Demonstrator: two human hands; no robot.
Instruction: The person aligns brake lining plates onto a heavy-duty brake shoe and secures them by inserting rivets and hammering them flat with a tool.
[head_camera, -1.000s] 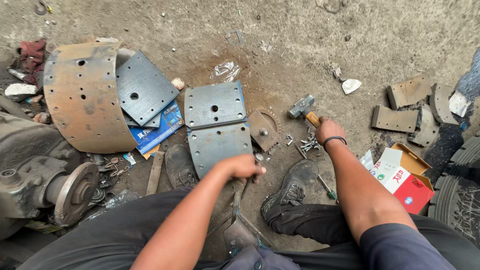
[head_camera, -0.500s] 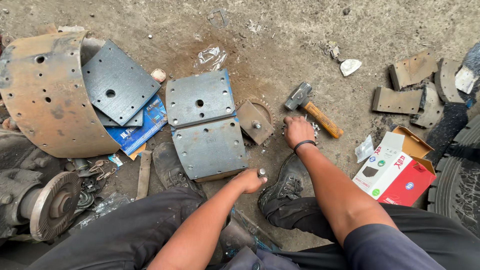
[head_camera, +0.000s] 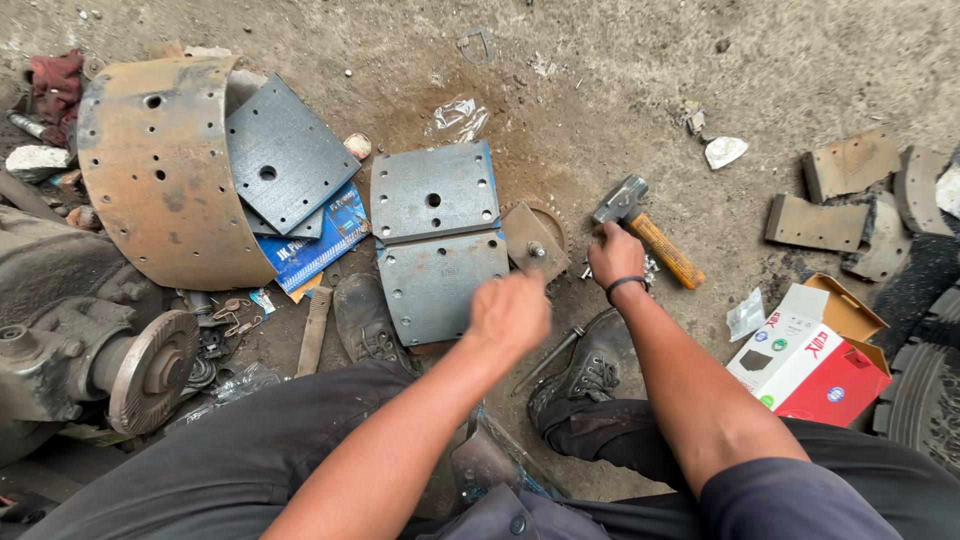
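The rusty curved brake shoe (head_camera: 150, 170) lay far left. 2 grey lining plates (head_camera: 437, 240) lay flat on the ground, edge to edge. The left hand (head_camera: 510, 312) hovered over the lower plate (blurred; finger state indeterminate). The right hand (head_camera: 615, 255), fingers curled, rested just beside the hammer (head_camera: 645, 228).

The blurred left hand (head_camera: 510, 312) hovers over the lower of two flat grey drilled metal plates (head_camera: 437, 283). At its two o'clock the right hand (head_camera: 615, 255) rests on the dirt floor (head_camera: 600, 70), just beside a yellow-handled steel hammer (head_camera: 645, 228).
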